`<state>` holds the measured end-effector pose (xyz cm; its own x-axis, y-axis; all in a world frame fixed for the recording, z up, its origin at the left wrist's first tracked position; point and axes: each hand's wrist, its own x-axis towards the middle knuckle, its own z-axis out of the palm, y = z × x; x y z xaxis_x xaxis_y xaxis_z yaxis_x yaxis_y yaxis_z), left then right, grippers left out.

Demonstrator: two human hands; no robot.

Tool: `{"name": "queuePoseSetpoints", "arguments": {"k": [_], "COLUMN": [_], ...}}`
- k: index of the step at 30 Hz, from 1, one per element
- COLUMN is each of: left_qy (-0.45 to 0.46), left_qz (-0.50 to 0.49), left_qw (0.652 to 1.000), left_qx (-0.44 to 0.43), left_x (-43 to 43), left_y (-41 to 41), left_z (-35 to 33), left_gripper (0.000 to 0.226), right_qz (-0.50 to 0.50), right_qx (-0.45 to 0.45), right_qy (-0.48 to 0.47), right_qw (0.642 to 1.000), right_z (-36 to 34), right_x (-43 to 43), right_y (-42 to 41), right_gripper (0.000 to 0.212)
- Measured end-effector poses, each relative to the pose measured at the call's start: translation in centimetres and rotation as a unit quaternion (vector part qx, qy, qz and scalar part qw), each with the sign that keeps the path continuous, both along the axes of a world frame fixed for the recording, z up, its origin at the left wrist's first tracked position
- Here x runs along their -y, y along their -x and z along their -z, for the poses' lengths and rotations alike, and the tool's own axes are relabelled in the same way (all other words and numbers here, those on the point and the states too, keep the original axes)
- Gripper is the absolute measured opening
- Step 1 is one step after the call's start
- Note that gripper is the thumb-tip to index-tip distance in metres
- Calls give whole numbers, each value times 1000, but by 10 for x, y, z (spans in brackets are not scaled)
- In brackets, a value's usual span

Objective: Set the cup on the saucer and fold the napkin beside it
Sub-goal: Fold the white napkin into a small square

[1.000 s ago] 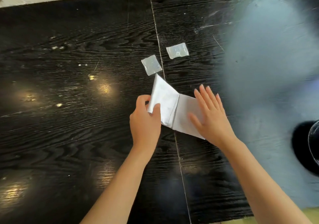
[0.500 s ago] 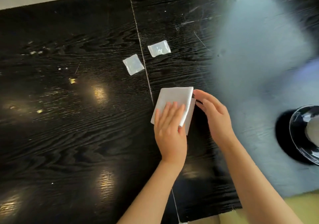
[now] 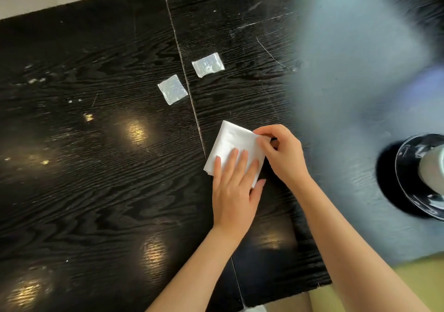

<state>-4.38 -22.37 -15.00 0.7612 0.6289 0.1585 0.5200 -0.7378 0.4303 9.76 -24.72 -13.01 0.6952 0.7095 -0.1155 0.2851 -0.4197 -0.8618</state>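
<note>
The folded white napkin (image 3: 231,141) lies flat on the black surface (image 3: 96,179), a little right of the middle and just beside the thin seam (image 3: 189,90) which crosses the wood from far to near. Its near half is hidden under fingers and its right corner is covered too, so how many layers the fold has cannot be told. The visible shape is almost square and turned a little: one corner points away from the person. The side from far to near looks slightly longer, and it leans to the left as it comes nearer.

The left hand (image 3: 231,191) rests palm down on the near part of the napkin. Its fingers are straight and close together and point away from the person, the thumb lies off the right edge, and it presses without gripping. The right hand (image 3: 283,157) is bent at the knuckles, and its thumb and fingertips pinch the right far corner of the napkin. Both forearms come in from the lower edge, bare.

Well apart to the right stands a black saucer (image 3: 408,184) with a pale cup (image 3: 432,169) on it. Both are blurred and cut off by the picture's edge. Beyond the napkin lie two small clear packets, one (image 3: 172,92) left of the seam and one (image 3: 208,64) right of it; their print is too small to read. A pale blue glare (image 3: 348,95) washes out the wood grain on the right.
</note>
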Motion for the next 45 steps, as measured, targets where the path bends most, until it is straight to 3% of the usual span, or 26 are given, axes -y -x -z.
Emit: {"name": "queuePoseSetpoints", "arguments": {"k": [3,5,8,11,14,15,17,20,24,29,39,43,45], "left_qy": [22,102,283,314,348,338,239,100,29,0,77,219,269], "left_qz": [33,40,-42,-146,-183,-181,-141,-25,10,6,52,-9,18], "left_qw": [996,993,957,931,906,909,948,994,988,982,970,971,960], "left_qx": [-75,-44,56,113,157,162,155,32,-150,-190,-226,-99,-79], "left_x": [-2,-5,-15,-30,-38,-40,-46,-62,-75,-78,-95,-107,-105], "left_y": [5,8,7,0,-3,-3,-5,-13,-8,-8,-3,16,28], "left_z": [-7,-18,-41,-47,-45,-47,-49,-34,-9,-5,-12,-32,-41], "left_gripper": [54,59,46,43,41,40,41,51,52,54,58,57,67], "right_qz": [-15,16,92,6,-77,-86,-87,-101,-113,-124,-124,-81,-48], "right_qx": [41,31,0,-21,115,179,242,277,279,281,275,179,145], "right_qy": [8,17,-4,-46,79,122,180,212,224,218,255,199,173], "right_qw": [999,999,996,999,987,973,950,932,927,926,919,960,973], "right_z": [0,-4,-17,-20,4,13,19,19,18,18,17,3,-5], "right_x": [0,1,0,-9,-14,-14,-16,-17,-16,-5,32,42,45], "right_y": [3,3,4,22,42,45,49,52,51,48,45,41,45], "right_gripper": [21,27,34,40,48,52,60,61,60,60,61,70,74]}}
